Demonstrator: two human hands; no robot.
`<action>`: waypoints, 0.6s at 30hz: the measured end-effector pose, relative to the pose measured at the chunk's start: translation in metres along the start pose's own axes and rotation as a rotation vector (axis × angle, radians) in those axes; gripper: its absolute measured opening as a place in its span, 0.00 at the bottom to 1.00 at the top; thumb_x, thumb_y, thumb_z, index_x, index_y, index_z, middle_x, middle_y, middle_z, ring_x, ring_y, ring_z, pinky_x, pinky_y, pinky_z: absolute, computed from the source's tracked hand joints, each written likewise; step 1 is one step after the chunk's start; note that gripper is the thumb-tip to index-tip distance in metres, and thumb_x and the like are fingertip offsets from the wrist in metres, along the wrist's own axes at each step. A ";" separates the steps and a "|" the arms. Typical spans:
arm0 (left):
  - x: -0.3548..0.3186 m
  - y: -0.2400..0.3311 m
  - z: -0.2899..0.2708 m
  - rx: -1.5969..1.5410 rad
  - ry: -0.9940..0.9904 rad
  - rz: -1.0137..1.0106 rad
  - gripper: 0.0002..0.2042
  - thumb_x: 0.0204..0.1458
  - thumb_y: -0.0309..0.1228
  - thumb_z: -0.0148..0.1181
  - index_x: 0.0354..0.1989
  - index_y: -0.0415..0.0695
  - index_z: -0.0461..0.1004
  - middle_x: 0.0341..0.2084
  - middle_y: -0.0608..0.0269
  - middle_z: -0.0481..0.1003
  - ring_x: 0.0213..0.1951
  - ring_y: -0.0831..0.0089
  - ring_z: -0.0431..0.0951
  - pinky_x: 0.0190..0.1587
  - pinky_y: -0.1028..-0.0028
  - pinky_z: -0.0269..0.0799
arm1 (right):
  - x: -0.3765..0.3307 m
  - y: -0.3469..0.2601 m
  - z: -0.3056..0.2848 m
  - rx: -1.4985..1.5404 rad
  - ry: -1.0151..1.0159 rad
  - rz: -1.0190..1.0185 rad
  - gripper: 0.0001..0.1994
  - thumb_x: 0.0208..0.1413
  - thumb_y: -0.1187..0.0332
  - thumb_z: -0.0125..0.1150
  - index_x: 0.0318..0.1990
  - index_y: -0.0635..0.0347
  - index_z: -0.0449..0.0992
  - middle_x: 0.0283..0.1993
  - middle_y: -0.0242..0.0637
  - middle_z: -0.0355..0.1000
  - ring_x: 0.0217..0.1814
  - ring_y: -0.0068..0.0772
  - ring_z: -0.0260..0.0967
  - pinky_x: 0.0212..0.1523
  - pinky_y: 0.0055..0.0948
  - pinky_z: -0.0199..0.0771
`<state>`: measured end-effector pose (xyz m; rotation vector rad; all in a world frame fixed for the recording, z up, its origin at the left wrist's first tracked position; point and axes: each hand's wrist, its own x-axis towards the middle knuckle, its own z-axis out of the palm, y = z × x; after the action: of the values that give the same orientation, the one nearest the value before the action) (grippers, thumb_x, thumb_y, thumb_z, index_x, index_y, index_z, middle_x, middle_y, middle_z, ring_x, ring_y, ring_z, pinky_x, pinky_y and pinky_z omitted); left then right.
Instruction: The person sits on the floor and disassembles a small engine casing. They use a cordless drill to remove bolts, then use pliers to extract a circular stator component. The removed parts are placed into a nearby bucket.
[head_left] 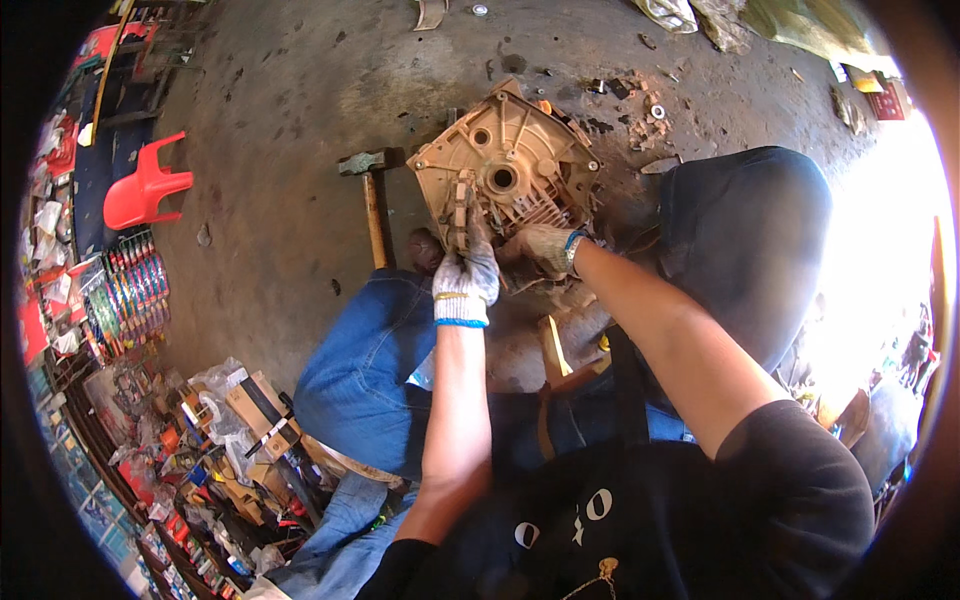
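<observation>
A large tan, dirt-coated metal housing (535, 140) with a round hole and cooling ribs lies on the floor in front of me. My left hand (468, 275), in a dirty white glove, is closed round a narrow, rusty, notched metal piece (460, 212) held against the housing's near left side. My right hand (545, 247), gloved too, is curled low at the housing's near right side, just below the ribs. Its fingertips are hidden, so what they grip does not show. A hammer (375, 215) with a wooden handle lies left of the housing, its handle end by my left knee.
Rusty debris (640, 105) and small metal parts lie beyond the housing to the right. A red plastic chair (150, 182) stands at the far left. Boxes, bags and packed shelves (240, 420) crowd the lower left. Fabric sheets (810, 30) lie at the far right.
</observation>
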<state>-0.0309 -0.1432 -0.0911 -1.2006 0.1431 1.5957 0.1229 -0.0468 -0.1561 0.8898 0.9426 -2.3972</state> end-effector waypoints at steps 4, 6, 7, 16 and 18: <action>-0.008 -0.007 -0.015 -0.200 0.040 -0.043 0.18 0.58 0.24 0.48 0.55 0.27 0.69 0.49 0.39 0.76 0.47 0.52 0.81 0.52 0.59 0.81 | -0.004 -0.007 0.003 -0.025 0.136 -0.112 0.17 0.54 0.64 0.66 0.49 0.60 0.79 0.43 0.45 0.78 0.41 0.36 0.76 0.43 0.34 0.75; -0.011 -0.005 -0.022 -0.158 -0.043 -0.106 0.17 0.58 0.24 0.47 0.54 0.28 0.69 0.48 0.39 0.76 0.46 0.54 0.82 0.50 0.59 0.82 | -0.004 -0.007 0.002 -0.205 0.122 -0.195 0.18 0.55 0.61 0.66 0.49 0.63 0.78 0.43 0.45 0.78 0.40 0.35 0.75 0.42 0.33 0.74; -0.012 -0.003 -0.024 -0.187 -0.018 -0.081 0.17 0.58 0.24 0.47 0.53 0.28 0.70 0.48 0.40 0.76 0.46 0.54 0.82 0.49 0.59 0.82 | -0.004 -0.007 0.000 -0.156 0.162 -0.150 0.17 0.57 0.60 0.65 0.46 0.65 0.78 0.41 0.44 0.79 0.38 0.34 0.76 0.38 0.33 0.74; -0.004 0.024 -0.038 -0.113 0.004 0.006 0.16 0.58 0.28 0.47 0.49 0.30 0.73 0.41 0.45 0.80 0.41 0.56 0.84 0.43 0.59 0.85 | -0.015 -0.001 0.010 0.784 -0.139 -0.142 0.20 0.58 0.54 0.63 0.44 0.64 0.77 0.36 0.45 0.78 0.33 0.44 0.76 0.34 0.46 0.80; -0.005 0.026 -0.038 -0.142 -0.005 0.010 0.17 0.58 0.30 0.47 0.49 0.31 0.74 0.40 0.45 0.80 0.40 0.57 0.84 0.41 0.60 0.86 | -0.028 0.000 0.014 0.830 -0.091 -0.215 0.19 0.58 0.53 0.62 0.43 0.62 0.77 0.35 0.43 0.78 0.31 0.43 0.76 0.32 0.45 0.79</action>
<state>-0.0288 -0.1813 -0.1179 -1.3064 0.0326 1.6392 0.1366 -0.0529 -0.1290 0.9518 -0.0468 -3.0261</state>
